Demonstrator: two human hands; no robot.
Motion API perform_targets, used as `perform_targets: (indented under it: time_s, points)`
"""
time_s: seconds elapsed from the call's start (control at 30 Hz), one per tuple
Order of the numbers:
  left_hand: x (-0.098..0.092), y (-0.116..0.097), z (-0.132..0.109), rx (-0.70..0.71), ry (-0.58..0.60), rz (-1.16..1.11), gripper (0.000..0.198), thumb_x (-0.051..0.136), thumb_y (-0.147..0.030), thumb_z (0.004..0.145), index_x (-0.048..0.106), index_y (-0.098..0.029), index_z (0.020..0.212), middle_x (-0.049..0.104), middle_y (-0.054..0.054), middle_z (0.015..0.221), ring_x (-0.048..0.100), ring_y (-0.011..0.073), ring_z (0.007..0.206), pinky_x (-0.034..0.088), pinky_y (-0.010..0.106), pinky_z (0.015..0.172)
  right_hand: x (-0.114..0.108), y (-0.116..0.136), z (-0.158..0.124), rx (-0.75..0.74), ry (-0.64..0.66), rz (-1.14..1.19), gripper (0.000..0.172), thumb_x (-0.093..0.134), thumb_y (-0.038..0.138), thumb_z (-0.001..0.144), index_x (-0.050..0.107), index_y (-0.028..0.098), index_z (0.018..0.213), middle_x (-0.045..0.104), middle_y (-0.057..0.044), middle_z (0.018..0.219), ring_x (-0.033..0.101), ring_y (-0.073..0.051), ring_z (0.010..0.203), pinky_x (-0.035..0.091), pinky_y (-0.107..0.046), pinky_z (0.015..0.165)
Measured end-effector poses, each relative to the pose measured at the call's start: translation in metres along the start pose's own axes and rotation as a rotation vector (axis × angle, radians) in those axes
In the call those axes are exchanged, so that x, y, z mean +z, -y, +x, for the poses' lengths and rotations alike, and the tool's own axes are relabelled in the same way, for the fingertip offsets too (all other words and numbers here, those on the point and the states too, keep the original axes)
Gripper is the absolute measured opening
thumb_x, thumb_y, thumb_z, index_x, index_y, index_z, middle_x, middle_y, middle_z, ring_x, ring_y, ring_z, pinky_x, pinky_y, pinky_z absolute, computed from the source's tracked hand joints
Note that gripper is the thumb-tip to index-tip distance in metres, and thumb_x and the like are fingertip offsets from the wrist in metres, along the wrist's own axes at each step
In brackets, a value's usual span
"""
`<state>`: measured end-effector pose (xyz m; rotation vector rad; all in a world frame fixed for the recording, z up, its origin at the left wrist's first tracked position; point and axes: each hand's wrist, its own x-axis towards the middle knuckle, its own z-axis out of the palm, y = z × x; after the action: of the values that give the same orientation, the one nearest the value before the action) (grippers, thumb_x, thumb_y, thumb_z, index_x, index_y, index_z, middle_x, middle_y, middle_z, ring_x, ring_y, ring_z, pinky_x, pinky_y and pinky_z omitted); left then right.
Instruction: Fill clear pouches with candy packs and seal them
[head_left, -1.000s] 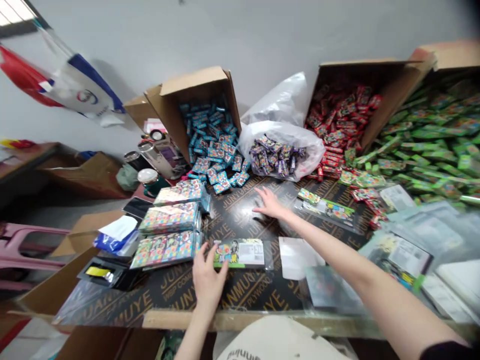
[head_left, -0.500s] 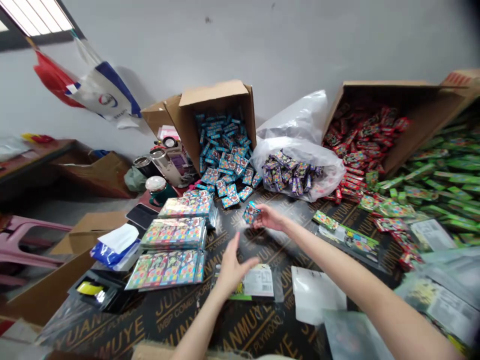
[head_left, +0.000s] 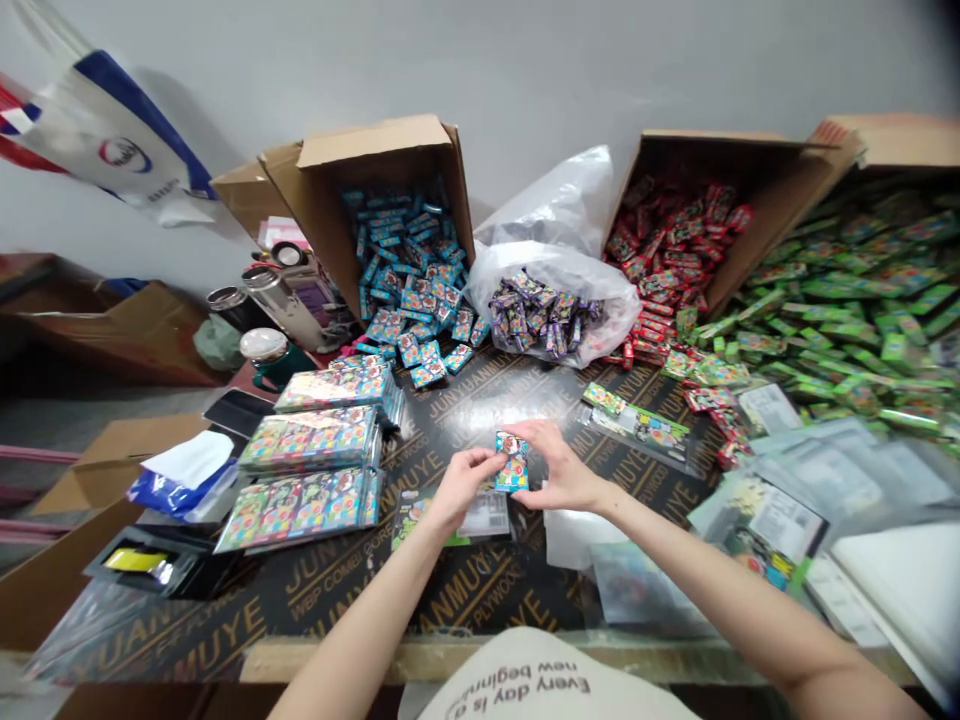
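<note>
A small blue printed box [head_left: 512, 470] is held upright between my two hands, above the black board tabletop. My left hand [head_left: 471, 482] pinches its left side with thumb and fingers. Around its top and bottom edges curl the fingers of my right hand [head_left: 553, 466]. Just under my hands lies a clear pouch with a printed card [head_left: 420, 515], partly covered by them. To the left are stacks of filled packs [head_left: 307, 505], each showing a row of colourful boxes. A green box [head_left: 604, 397] rests on another printed pouch [head_left: 651, 432] to the right.
Along the wall stand a carton of blue boxes [head_left: 463, 190], a plastic bag of purple boxes [head_left: 622, 300], a carton of red boxes [head_left: 630, 185] and a heap of green boxes [head_left: 847, 320]. Clear pouches [head_left: 780, 510] lie right. Drink tumblers [head_left: 274, 300] stand at the back left.
My right hand has brought the blue box nearer to me, and my left hand has closed from open onto it. The view has shifted to the right.
</note>
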<state>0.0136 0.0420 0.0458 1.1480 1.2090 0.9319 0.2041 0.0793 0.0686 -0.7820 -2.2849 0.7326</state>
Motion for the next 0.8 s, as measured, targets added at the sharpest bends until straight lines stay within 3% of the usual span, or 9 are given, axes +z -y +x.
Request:
perform_targets:
  time_s: [0.07, 0.13, 0.2, 0.27, 0.43, 0.53, 0.67, 0.8]
  points:
    - [-0.005, 0.007, -0.012, 0.128, 0.057, 0.278, 0.059, 0.063, -0.048, 0.066, 0.054, -0.015, 0.115, 0.058, 0.012, 0.111, 0.054, 0.0244, 0.101, 0.039, 0.040, 0.089, -0.002, -0.002, -0.010, 0.022, -0.061, -0.052, 0.069, 0.066, 0.029, 0.058, 0.041, 0.022, 0.122, 0.050, -0.009, 0.114, 0.045, -0.026, 0.107, 0.030, -0.043, 0.095]
    - [-0.012, 0.017, -0.025, 0.247, 0.131, 0.633, 0.089, 0.074, -0.046, 0.051, 0.039, -0.023, 0.129, 0.046, 0.012, 0.127, 0.041, 0.0288, 0.117, 0.025, 0.049, 0.100, -0.004, -0.009, -0.021, 0.064, -0.127, -0.087, 0.068, 0.067, 0.029, 0.056, 0.042, 0.020, 0.119, 0.051, -0.009, 0.111, 0.046, -0.027, 0.103, 0.032, -0.042, 0.092]
    - [-0.017, 0.027, -0.034, 0.307, 0.199, 0.916, 0.102, 0.078, -0.039, 0.043, 0.032, -0.027, 0.133, 0.044, 0.010, 0.127, 0.038, 0.0300, 0.119, 0.014, 0.054, 0.103, -0.006, -0.014, -0.030, 0.086, -0.148, -0.111, 0.068, 0.067, 0.031, 0.055, 0.042, 0.020, 0.117, 0.052, -0.009, 0.108, 0.048, -0.027, 0.100, 0.032, -0.042, 0.090]
    - [-0.021, 0.032, -0.039, 0.336, 0.177, 1.037, 0.099, 0.075, -0.033, 0.048, 0.027, -0.027, 0.135, 0.048, 0.009, 0.120, 0.043, 0.0282, 0.114, 0.014, 0.054, 0.104, -0.007, -0.016, -0.037, 0.082, -0.132, -0.143, 0.069, 0.067, 0.034, 0.056, 0.041, 0.020, 0.118, 0.053, -0.009, 0.108, 0.048, -0.027, 0.100, 0.031, -0.042, 0.089]
    - [-0.023, 0.024, -0.034, 0.418, -0.003, 0.999, 0.098, 0.068, -0.032, 0.059, 0.012, -0.022, 0.139, 0.045, 0.010, 0.124, 0.042, 0.0281, 0.115, 0.023, 0.050, 0.103, -0.013, -0.009, -0.042, 0.049, -0.064, -0.252, 0.071, 0.065, 0.039, 0.062, 0.037, 0.023, 0.126, 0.054, -0.009, 0.113, 0.047, -0.027, 0.103, 0.024, -0.044, 0.093]
    - [-0.021, 0.016, -0.032, 0.461, 0.005, 0.985, 0.098, 0.066, -0.030, 0.061, 0.008, -0.020, 0.139, 0.042, 0.012, 0.129, 0.038, 0.0282, 0.119, 0.022, 0.048, 0.104, -0.018, -0.005, -0.041, 0.030, -0.049, -0.289, 0.071, 0.064, 0.039, 0.065, 0.035, 0.023, 0.128, 0.054, -0.009, 0.115, 0.048, -0.026, 0.105, 0.021, -0.044, 0.095]
    - [-0.016, 0.012, -0.035, 0.470, 0.026, 0.945, 0.099, 0.066, -0.027, 0.062, 0.006, -0.018, 0.139, 0.040, 0.013, 0.131, 0.038, 0.0279, 0.120, 0.027, 0.045, 0.103, -0.023, 0.001, -0.039, 0.051, -0.122, -0.305, 0.073, 0.064, 0.039, 0.065, 0.033, 0.023, 0.129, 0.051, -0.010, 0.120, 0.046, -0.027, 0.108, 0.019, -0.044, 0.096]
    - [-0.011, 0.007, -0.035, 0.457, 0.024, 0.873, 0.102, 0.067, -0.025, 0.060, 0.003, -0.019, 0.139, 0.040, 0.013, 0.131, 0.039, 0.0277, 0.119, 0.031, 0.045, 0.100, -0.019, 0.011, -0.037, -0.014, 0.055, -0.259, 0.073, 0.064, 0.038, 0.065, 0.034, 0.023, 0.130, 0.052, -0.010, 0.121, 0.046, -0.027, 0.108, 0.018, -0.046, 0.097]
